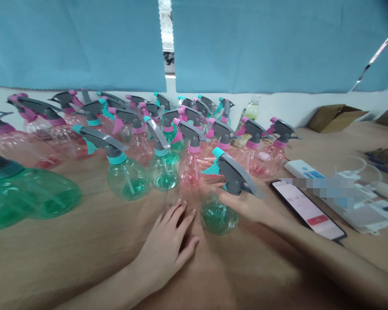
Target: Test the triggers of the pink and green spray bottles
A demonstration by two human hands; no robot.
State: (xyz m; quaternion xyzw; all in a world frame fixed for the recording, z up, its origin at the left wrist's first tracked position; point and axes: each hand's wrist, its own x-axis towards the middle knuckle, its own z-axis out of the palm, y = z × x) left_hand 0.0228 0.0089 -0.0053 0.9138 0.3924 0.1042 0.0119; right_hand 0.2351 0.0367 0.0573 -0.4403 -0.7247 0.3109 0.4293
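My left hand (173,241) lies palm down on the wooden table, its fingers slightly spread and nothing in it. Beside it to the right, a green spray bottle (219,217) with a grey head and turquoise trigger stands on the table. My right hand (229,198) is at the neck of this bottle; its fingers stretch out to the left behind the trigger, partly hidden and slightly blurred. Just beyond those fingers is a pink bottle (190,172). Two green bottles (127,178) (164,174) stand beyond my left hand.
Many pink and green spray bottles (139,146) crowd the back. Larger-looking green bottles (48,193) are at the left edge. To the right lie a phone (310,211), a white power strip (305,170) and cables. A cardboard box (330,118) and a labelled bottle (251,111) stand behind.
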